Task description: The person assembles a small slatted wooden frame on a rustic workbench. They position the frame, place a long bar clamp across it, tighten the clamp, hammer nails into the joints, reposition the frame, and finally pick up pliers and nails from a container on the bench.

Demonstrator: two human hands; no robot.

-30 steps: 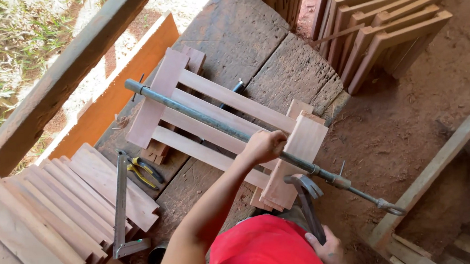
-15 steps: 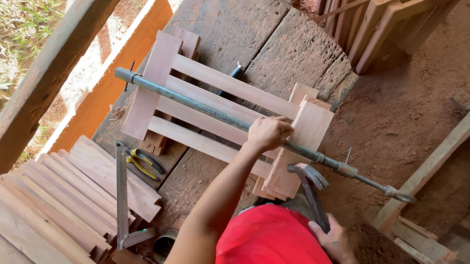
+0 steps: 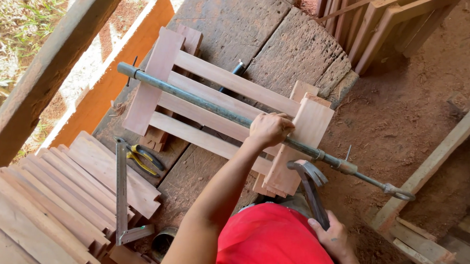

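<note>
Your left hand (image 3: 269, 129) curls down on the long steel bar clamp (image 3: 229, 115) across the stiff slatted wooden frame (image 3: 212, 104) mid-bench; your right hand (image 3: 332, 238) fists a claw hammer (image 3: 311, 189), near right. Likely heavy; grip the end rails.

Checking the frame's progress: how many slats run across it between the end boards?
3 slats: upper slat, middle slat partly under the metal bar clamp, lower slat. The left hand hides their right ends.
</note>
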